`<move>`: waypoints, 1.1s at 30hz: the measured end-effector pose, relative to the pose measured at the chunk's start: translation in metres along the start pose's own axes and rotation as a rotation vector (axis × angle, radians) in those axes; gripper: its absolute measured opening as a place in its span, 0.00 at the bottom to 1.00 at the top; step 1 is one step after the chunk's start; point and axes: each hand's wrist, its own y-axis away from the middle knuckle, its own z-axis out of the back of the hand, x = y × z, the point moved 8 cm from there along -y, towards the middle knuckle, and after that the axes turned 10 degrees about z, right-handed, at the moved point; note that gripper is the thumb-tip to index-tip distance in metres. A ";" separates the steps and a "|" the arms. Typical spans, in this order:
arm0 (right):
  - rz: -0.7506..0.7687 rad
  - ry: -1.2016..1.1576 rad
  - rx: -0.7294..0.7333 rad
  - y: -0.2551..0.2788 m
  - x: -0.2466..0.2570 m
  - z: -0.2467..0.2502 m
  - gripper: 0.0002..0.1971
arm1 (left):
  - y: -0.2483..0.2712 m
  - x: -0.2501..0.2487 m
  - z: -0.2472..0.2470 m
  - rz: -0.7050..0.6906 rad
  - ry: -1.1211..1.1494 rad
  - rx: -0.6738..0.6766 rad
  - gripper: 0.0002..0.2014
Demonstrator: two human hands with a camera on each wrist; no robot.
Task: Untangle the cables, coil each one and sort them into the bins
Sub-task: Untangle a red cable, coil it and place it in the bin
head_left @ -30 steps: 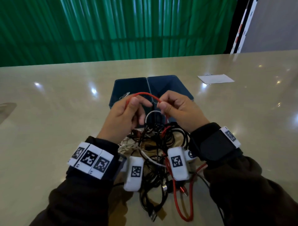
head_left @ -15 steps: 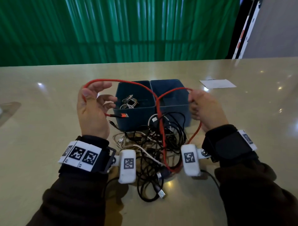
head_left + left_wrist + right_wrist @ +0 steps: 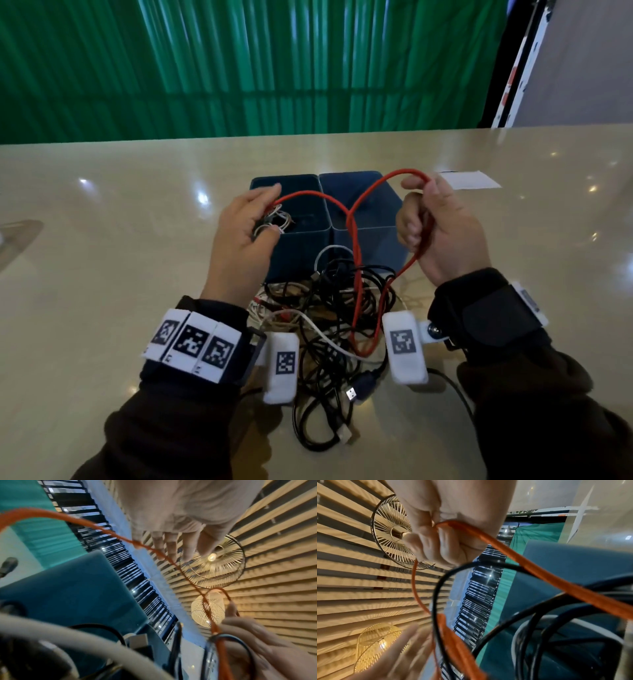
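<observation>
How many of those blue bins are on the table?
2. The left bin stands just beyond the cable pile, with a few coiled cables inside. The right bin stands against its right side; the red cable crosses in front of it. No others visible.

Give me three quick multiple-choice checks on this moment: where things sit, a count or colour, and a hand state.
1. Where is the tangled pile? A in a bin; B on the table in front of the bins; C on the paper slip.
2. How many bins? A one; B two; C four.
3. The right hand? A flat on the table; B empty fist; C gripping the red cable.

B: the pile lies on the table, nearer than the bins.
B: left bin, right bin.
C: its fingers curl round it.
</observation>
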 end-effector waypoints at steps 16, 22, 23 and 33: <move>0.360 0.458 0.326 0.023 0.015 -0.057 0.16 | 0.017 -0.009 -0.044 0.159 0.146 0.353 0.08; 0.166 0.949 0.443 0.016 -0.019 -0.033 0.09 | 0.004 0.005 -0.012 0.248 0.624 0.061 0.12; 0.119 1.018 0.465 0.016 -0.026 -0.028 0.09 | 0.003 0.008 -0.007 0.255 0.679 0.026 0.12; -0.306 0.858 0.551 0.022 -0.040 -0.019 0.09 | -0.001 0.021 0.015 0.297 0.802 -0.139 0.11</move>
